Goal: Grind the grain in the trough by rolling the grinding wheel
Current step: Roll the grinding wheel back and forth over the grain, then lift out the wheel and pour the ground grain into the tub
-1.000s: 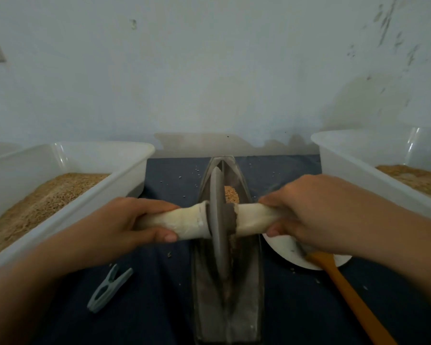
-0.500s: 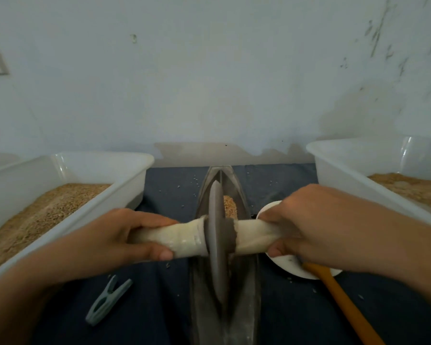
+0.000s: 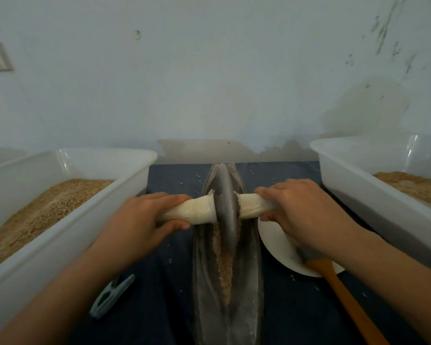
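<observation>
A dark blue cloth [image 3: 159, 307] covers the desk, which stands against a pale, scuffed wall [image 3: 209, 83]; loose grains speckle the cloth near the far edge. Two white plastic tubs flank the work — the left tub [image 3: 60, 235] holds a deep bed of tan grain, the right tub [image 3: 353, 185] a shallower layer. Between them lies a long, boat-shaped metal trough [image 3: 254, 270], its groove lined with a strip of grain [image 3: 225, 267] partly crushed. The wheel [image 3: 226, 202], a grey disc, stands upright in the far half of the trough on its pale wrapped axle [image 3: 197, 210]. The left hand [image 3: 139, 217] is wrapped around the axle's left end, thumb underneath; the right hand [image 3: 301, 210] is clamped on the right end. Just right of the trough sits a white plate [image 3: 276, 247], with an orange wooden handle [image 3: 343, 295] lying across its near rim — its tip is hidden by the right forearm. A grey-green clothes peg [image 3: 111, 296] lies on the cloth below the left forearm.
</observation>
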A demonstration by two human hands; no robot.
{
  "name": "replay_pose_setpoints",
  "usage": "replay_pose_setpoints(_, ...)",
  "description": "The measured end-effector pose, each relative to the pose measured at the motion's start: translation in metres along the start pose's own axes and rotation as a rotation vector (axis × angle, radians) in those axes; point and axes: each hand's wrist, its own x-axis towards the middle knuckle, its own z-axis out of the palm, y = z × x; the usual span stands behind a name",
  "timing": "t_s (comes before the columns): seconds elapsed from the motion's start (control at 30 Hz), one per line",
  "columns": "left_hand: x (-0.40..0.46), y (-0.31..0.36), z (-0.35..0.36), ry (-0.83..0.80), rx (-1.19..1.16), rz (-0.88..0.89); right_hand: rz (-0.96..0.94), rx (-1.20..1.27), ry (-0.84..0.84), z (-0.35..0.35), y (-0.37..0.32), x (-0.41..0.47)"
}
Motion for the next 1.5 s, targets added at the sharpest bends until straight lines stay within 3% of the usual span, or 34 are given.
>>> replay_pose_setpoints(0.1,-0.005,-0.001,-0.011,-0.085,-0.145,0.000,-0.056,-0.026,-0.053,-0.016,-0.006,-0.003)
replay_pose_setpoints(0.23,-0.013,-0.002,-0.034,-0.331,-0.363,0.029,-0.098,0.095,-0.262,-0.055,-0.010,-0.017)
replay_pose_setpoints(0.4,-0.017,-0.002,-0.042,-0.389,-0.345,0.056,-0.079,0.124,-0.290,-0.065,-0.011,-0.025)
replay_pose_setpoints(0.67,-0.003,0.002,-0.001,0.046,0.000,0.056,-0.031,0.000,-0.087,-0.012,-0.002,-0.004)
replay_pose_setpoints(0.83,-0.010,-0.003,-0.001,0.034,-0.017,0.119,-0.075,0.095,-0.075,-0.014,-0.009,-0.014)
replay_pose_setpoints(0.97,-0.012,-0.002,-0.004,0.025,-0.005,0.159,-0.092,0.179,-0.211,-0.022,-0.012,-0.015)
replay_pose_setpoints(1.1,-0.013,-0.002,-0.004,0.046,-0.177,0.101,-0.093,0.107,-0.190,-0.022,-0.020,-0.011)
replay_pose_setpoints(1.17,-0.012,0.003,-0.003,0.140,-0.358,0.015,-0.075,0.070,-0.129,-0.017,-0.022,-0.016)
replay_pose_setpoints(1.27,-0.014,0.017,-0.004,0.486,-0.600,-0.101,0.035,0.192,-0.042,-0.011,-0.024,-0.027)
replay_pose_setpoints(1.37,-0.015,0.026,-0.005,0.776,-0.592,-0.146,0.163,0.417,0.133,-0.017,-0.023,-0.024)
replay_pose_setpoints(1.43,-0.011,0.028,-0.002,0.783,-0.673,-0.211,0.241,0.489,0.253,-0.025,-0.014,-0.015)
replay_pose_setpoints(1.5,-0.008,0.031,0.006,0.666,-0.822,-0.362,0.310,0.462,0.316,-0.031,0.002,-0.004)
